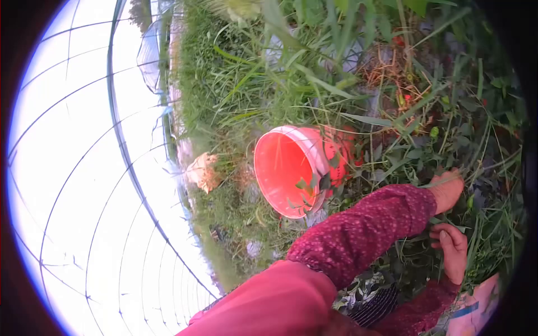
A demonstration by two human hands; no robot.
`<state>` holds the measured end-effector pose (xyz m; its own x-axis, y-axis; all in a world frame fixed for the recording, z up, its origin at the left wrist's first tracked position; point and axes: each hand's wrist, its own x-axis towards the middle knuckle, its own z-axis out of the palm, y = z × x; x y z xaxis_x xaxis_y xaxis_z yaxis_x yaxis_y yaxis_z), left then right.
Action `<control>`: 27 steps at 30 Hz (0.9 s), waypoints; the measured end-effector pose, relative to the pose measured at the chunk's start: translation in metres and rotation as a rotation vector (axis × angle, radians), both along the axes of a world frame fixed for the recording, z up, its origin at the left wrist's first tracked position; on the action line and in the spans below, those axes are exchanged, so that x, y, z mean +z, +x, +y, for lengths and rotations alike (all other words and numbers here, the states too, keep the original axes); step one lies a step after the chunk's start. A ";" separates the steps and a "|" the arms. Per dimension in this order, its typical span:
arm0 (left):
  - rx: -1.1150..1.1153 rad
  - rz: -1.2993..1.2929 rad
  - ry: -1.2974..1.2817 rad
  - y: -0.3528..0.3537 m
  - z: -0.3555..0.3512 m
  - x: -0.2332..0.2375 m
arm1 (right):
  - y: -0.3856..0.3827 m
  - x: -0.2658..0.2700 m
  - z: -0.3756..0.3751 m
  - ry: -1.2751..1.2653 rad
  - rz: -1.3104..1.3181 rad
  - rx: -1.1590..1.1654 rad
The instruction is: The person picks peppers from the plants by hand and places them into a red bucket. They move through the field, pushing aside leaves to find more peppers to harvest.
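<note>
Two bare hands deep in the greenery, a bucket standing close by

The left hand (448,191) is resting among the leaves (486,227), its fingertips vanishing into them, so I cannot tell whether it is pinching anything. The right hand (454,249) is sitting just beside it, fingers curling loosely and thumb lying along them; whether a stem is caught there, I cannot tell. They are probably keeping this close because both are dealing with the same clump. A patterned sleeve (370,229) is covering the left forearm, likely guarding it from scratchy growth.

Beside that arm, the red bucket (284,165) is standing in the weeds, its mouth facing the sky, which is filling the view's left side. It is presumably waiting there to be within easy reach. Some leaves are overlapping its rim. Farther out, red spots, perhaps fruit (407,99), are showing among the stems, and a curved pipe (114,115) is arching across the brightness.
</note>
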<state>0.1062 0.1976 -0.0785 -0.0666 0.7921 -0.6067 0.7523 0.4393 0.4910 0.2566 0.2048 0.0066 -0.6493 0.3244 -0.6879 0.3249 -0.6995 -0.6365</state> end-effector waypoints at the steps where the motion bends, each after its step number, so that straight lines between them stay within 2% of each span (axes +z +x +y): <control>1: 0.001 0.043 0.151 0.001 -0.005 0.003 | -0.004 0.005 0.003 -0.041 0.014 0.042; 3: 0.014 0.020 0.118 0.006 -0.006 -0.001 | -0.012 0.018 0.012 -0.097 0.051 0.076; 4: 0.153 0.046 0.056 0.020 -0.008 -0.018 | -0.017 0.022 0.017 -0.150 0.089 0.092; 5: -0.015 0.086 0.199 0.018 -0.012 -0.022 | -0.020 0.025 0.021 -0.151 0.097 0.125; 7: 0.136 0.023 0.170 0.015 -0.016 0.001 | -0.012 0.022 0.035 0.097 -0.008 0.048; 8: 0.094 0.038 0.220 0.028 -0.026 -0.024 | -0.004 0.012 0.051 0.193 -0.122 -0.054; 9: 0.131 0.037 0.222 0.033 -0.030 -0.021 | 0.003 0.005 0.067 0.293 -0.237 -0.160; 10: 0.129 0.058 0.187 0.036 -0.031 -0.017 | -0.005 0.009 0.086 0.260 -0.327 -0.262; 11: 0.124 0.079 0.153 0.040 -0.031 -0.014 | 0.017 -0.023 0.108 0.390 -0.175 -0.203; 13: 0.126 0.092 0.171 0.043 -0.026 -0.003 | 0.025 -0.048 0.137 0.694 0.087 0.061; 14: 0.102 0.108 0.182 0.043 -0.025 0.003 | 0.078 -0.106 0.162 0.696 0.096 0.088; 15: 0.077 0.123 0.186 0.052 -0.028 -0.002 | 0.097 -0.159 0.184 0.731 0.079 0.155; 16: 0.104 0.076 0.173 0.059 -0.026 -0.008 | 0.140 -0.238 0.226 0.766 0.058 0.218; 17: 0.122 0.074 0.172 0.062 -0.026 -0.004 | 0.102 -0.232 0.214 0.804 0.036 0.277; 20: 0.090 0.077 0.177 0.075 -0.021 -0.005 | 0.109 -0.285 0.229 0.925 -0.040 0.443; 21: 0.102 0.070 0.180 0.084 -0.020 -0.011 | 0.130 -0.321 0.250 0.965 -0.069 0.499; 24: 0.142 0.235 0.153 0.100 -0.028 -0.014 | 0.121 -0.328 0.235 1.080 -0.175 0.662; 25: 0.164 0.257 0.125 0.103 -0.029 -0.005 | 0.064 -0.258 0.190 1.132 -0.251 0.721; 26: -0.096 0.104 0.100 0.078 -0.031 0.012 | 0.125 -0.245 0.235 1.203 -0.375 0.776; 27: 0.084 0.257 0.086 0.091 -0.037 0.016 | 0.095 -0.205 0.217 0.954 -0.437 0.595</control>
